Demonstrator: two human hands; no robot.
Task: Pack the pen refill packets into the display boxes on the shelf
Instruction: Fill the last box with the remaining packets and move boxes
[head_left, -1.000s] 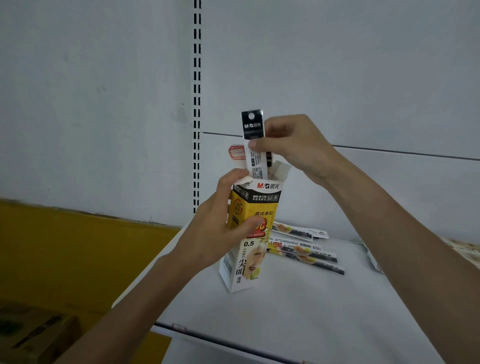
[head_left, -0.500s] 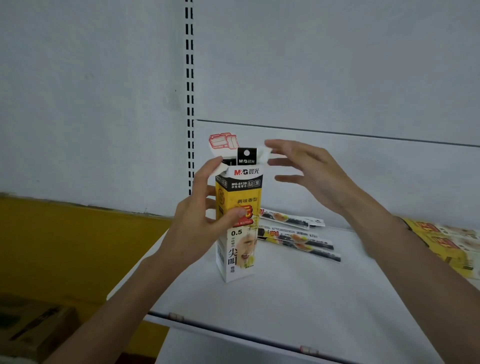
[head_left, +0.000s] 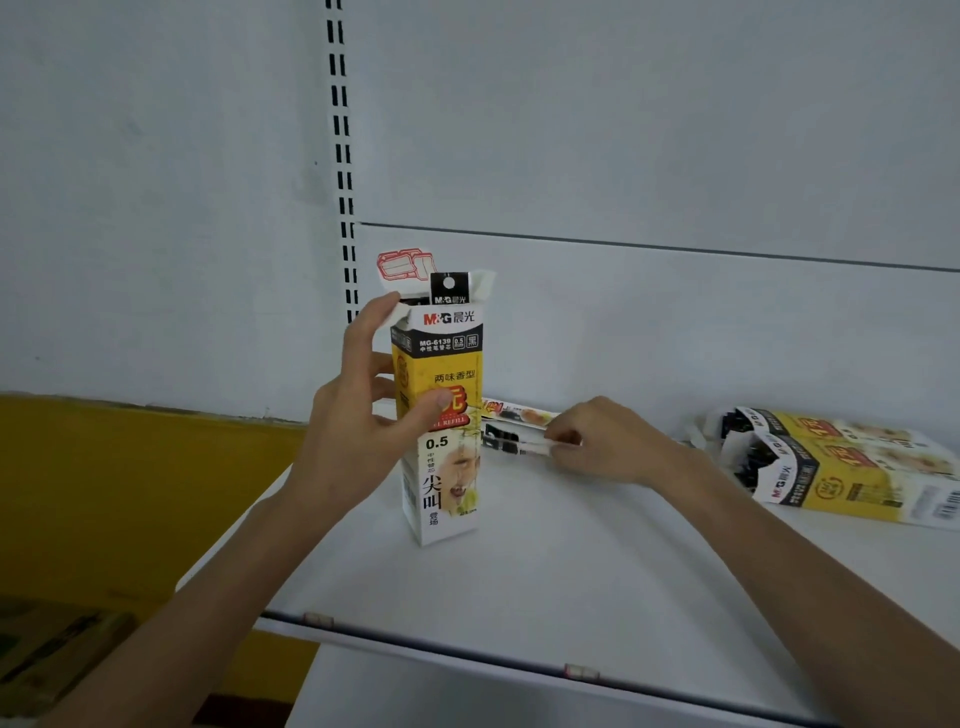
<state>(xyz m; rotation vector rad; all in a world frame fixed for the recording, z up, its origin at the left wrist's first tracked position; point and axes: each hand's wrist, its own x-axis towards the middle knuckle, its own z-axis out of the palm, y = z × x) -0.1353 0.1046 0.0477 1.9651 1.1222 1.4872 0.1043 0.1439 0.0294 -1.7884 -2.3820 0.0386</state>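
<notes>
Box (head_left: 449, 483) in L hand (head_left: 353, 431), R hand (head_left: 602, 447) pinching pkt (head_left: 511, 441)

Grey back panel (head_left: 623, 130), black-slotted upright (head_left: 340, 156), yellow surface lower left (head_left: 130, 493), brown carton (head_left: 52, 649)

left grip (head_left: 358, 421) is wrapping the upright display box (head_left: 441, 415), thumb pressing its front, index finger pointing up against the top flap. right grip (head_left: 613, 444) is sitting low, knuckles up, fingertips (head_left: 563, 439) pinching a refill packet (head_left: 511, 441). both forearms are extending in from below.
</notes>
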